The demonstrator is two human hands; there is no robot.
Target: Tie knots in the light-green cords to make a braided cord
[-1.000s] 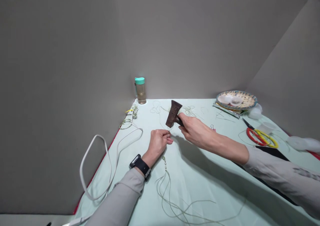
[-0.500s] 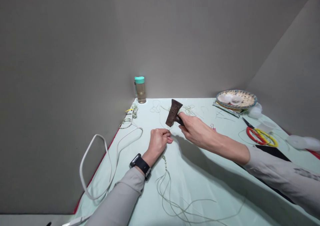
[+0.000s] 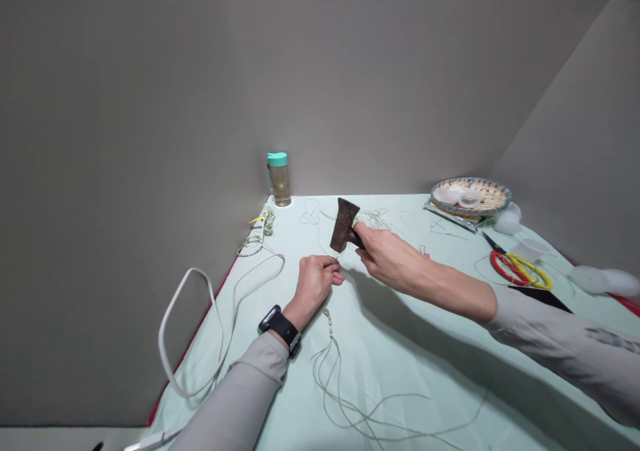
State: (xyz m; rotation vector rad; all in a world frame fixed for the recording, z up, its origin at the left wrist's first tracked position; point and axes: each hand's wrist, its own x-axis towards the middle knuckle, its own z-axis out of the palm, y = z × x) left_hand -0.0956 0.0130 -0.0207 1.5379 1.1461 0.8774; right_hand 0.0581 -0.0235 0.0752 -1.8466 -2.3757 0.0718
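Observation:
My right hand [image 3: 383, 254] is wrapped round the short handle of a hammer with a dark, rusty, flared head [image 3: 345, 225]. The hammer head hangs just above the fingertips of my left hand [image 3: 319, 279]. That left hand rests on the table with its fingers pinched together; what they hold is too small to make out. Below it lies a knotted green cord [image 3: 330, 331] with small pale beads, its loose strands trailing toward the front. Behind the hammer, more thin green cord [image 3: 375, 219] lies in a tangle.
A bottle with a teal lid [image 3: 279, 179] stands at the back left. Bundled cord [image 3: 267, 221] and a white cable [image 3: 163, 344] lie along the left edge. To the right are a woven basket [image 3: 493, 194], scissors with red and yellow handles [image 3: 523, 270] and translucent cups [image 3: 590, 279].
The hammer head has tilted slightly and shifted a little left, close above my left fingertips. My left hand keeps its place and its pinch.

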